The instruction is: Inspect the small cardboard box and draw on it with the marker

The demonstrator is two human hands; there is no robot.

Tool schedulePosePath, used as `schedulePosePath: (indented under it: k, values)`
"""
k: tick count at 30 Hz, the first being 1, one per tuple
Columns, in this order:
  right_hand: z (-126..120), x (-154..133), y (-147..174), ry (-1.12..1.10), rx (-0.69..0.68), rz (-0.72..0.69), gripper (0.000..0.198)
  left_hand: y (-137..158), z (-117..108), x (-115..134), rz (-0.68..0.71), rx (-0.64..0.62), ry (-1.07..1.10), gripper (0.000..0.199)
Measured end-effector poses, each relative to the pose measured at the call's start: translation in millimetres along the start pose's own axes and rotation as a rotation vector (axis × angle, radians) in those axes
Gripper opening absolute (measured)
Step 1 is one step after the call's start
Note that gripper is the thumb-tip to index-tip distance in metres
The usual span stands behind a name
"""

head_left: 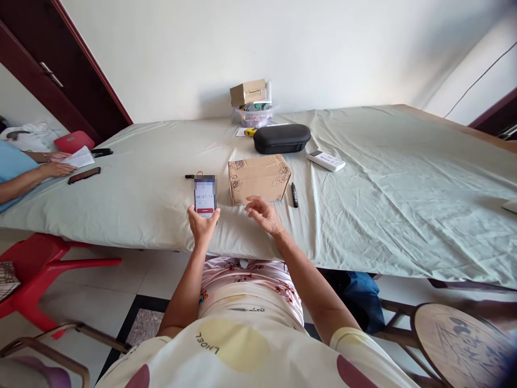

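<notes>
The green-covered table [375,215] before me bears the cardboard box [258,180]. My right hand [264,214], empty with fingers loosely curled, is at the box's near side; I can't tell whether they touch. My left hand [203,226] holds the phone [205,200], left of the box. The black marker [294,195] lies just right of the box.

White wall [169,54], dark door [75,67], tiled floor [125,275], red chair [38,256].

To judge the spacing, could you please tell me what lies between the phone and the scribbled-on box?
In the head view, only pale green cloth shows between the phone in the left hand and the box.
</notes>
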State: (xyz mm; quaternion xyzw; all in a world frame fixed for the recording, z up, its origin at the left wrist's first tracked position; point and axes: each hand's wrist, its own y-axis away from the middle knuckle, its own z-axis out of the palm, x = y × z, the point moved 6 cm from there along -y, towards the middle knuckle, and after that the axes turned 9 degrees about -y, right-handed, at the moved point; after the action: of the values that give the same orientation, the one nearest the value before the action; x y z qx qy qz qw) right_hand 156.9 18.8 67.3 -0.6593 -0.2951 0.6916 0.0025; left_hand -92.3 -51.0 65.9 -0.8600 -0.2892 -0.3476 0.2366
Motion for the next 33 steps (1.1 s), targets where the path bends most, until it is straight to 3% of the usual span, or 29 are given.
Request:
schedulePosePath:
  k: [3, 5, 9, 17, 24, 29, 31, 33]
  values:
    - [44, 15, 12, -0.258, -0.489, 0.325, 0.096, 18, 13, 20, 0.17, 0.016, 0.205, 0.09]
    - [57, 17, 18, -0.328, -0.599, 0.393, 0.099, 31, 23, 32, 0.26, 0.035, 0.285, 0.096]
    - [54, 12, 15, -0.339, -0.525, 0.323, 0.07, 50, 42, 44, 0.263, 0.047, 0.308, 0.095]
    - [36, 7, 11, -0.251, -0.459, 0.271, 0.052, 57, 41, 60, 0.184, 0.065, 0.298, 0.095]
    - [32, 12, 11, -0.22, -0.411, 0.258, 0.058, 65, 48, 58, 0.196, 0.088, 0.338, 0.092]
    - [28, 15, 11, -0.235, -0.396, 0.27, 0.07, 44, 44, 44, 0.129, 0.073, 0.278, 0.09]
    - [23, 11, 8, -0.208, -0.314, 0.237, 0.073, 25, 32, 34, 0.09, 0.058, 0.184, 0.09]
    - [15, 3, 5, -0.187, -0.177, 0.184, 0.063, 4, 19, 22, 0.059, 0.025, 0.022, 0.086]
